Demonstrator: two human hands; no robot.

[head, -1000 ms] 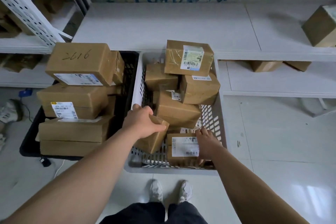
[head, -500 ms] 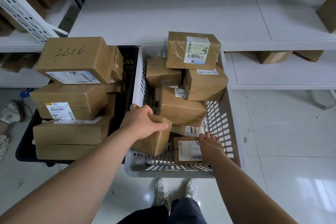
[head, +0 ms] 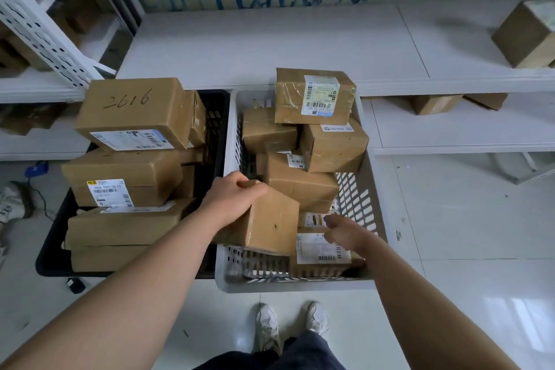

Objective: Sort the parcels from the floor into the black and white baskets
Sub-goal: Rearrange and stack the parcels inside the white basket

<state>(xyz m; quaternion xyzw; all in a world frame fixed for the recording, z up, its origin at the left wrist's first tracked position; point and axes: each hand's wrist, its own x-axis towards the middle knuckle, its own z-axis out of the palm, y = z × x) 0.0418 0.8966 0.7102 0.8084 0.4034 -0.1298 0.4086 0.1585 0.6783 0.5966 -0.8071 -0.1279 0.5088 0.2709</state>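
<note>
small plain brown cardboard parcel [head: 271, 221] sits tilted on one edge over the near-left part of the white slotted plastic basket [head: 300, 287]. left hand [head: 232, 198] grips it from above, fingers curled over its top edge. can't tell if its lower edge touches the basket floor. right hand [head: 348, 233] is blurred, fingers stretched onto the flat brown parcel with white barcode label [head: 322, 251] just beside it, not wrapped round it. pile of brown taped parcels [head: 303, 186] behind in the same basket. black mesh plastic basket [head: 214, 117] on the left, stacked full too. step looks like placing this parcel in the white basket. next move: lower it into the gap beside the labelled parcel, level it, let go without knocking the pile behind.
</note>
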